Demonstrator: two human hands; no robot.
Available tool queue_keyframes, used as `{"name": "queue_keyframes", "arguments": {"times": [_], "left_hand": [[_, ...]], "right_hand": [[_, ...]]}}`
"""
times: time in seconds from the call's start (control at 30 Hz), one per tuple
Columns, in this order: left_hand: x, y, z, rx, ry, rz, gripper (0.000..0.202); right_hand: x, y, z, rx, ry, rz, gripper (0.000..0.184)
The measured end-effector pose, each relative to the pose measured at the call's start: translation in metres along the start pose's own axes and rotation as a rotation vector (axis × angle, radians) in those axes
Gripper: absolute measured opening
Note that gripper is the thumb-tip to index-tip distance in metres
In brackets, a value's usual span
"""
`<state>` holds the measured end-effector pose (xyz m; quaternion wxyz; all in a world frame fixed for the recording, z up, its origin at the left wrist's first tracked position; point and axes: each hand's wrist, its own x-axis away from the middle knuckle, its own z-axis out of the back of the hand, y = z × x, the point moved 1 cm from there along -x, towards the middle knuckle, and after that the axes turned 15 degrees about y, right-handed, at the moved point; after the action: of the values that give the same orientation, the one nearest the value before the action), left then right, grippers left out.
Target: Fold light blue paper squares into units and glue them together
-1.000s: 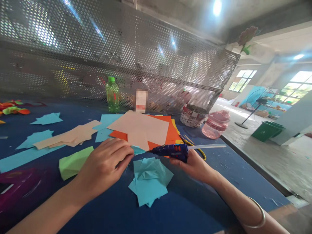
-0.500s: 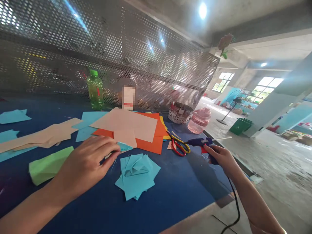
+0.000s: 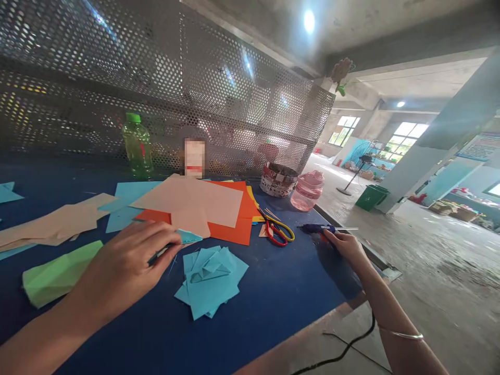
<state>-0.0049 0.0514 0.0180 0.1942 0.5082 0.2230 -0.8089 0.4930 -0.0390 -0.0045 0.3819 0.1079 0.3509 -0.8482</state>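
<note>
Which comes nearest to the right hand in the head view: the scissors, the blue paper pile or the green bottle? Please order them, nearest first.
From the right hand, which holds a glue gun:
1. Scissors, just left of the hand.
2. Blue paper pile, further left, toward the front.
3. Green bottle, far left, at the back.
</note>
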Motion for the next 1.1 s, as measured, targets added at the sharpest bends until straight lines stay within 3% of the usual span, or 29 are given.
{"name": "queue_keyframes", "arguments": {"times": [0.1,0.2,0.33,0.43,0.6,0.77,0.93,1.1], "left_hand": [[0.003,0.0,-0.002,0.028,-0.012,0.07,0.01],[0.002,0.002,-0.003,0.062,-0.027,0.137,0.016],[-0.001,0.005,-0.002,0.1,-0.059,0.184,0.022],[-0.001,0.005,-0.002,0.12,-0.075,0.216,0.022],[0.001,0.002,-0.003,0.11,-0.102,0.215,0.022],[0.0,0.004,-0.002,0.095,-0.119,0.222,0.025],[0.0,0.006,-0.002,0.075,-0.135,0.233,0.025],[0.001,0.007,-0.002,0.072,-0.13,0.218,0.023]], "right_hand": [[0.006,-0.012,0.008,0.151,0.051,0.024,0.04],[0.021,-0.04,0.015,0.161,0.044,0.159,0.032],[0.054,-0.101,0.01,-0.019,-0.205,0.451,0.02],[0.087,-0.154,0.0,-0.308,-0.442,0.735,0.019],[0.127,-0.212,-0.017,-0.334,-0.713,0.852,0.018],[0.137,-0.228,-0.033,-0.311,-0.756,0.829,0.017],[0.138,-0.22,-0.04,-0.474,-0.752,0.852,0.008],[0.143,-0.209,-0.045,-0.533,-0.733,0.91,0.015]]}}
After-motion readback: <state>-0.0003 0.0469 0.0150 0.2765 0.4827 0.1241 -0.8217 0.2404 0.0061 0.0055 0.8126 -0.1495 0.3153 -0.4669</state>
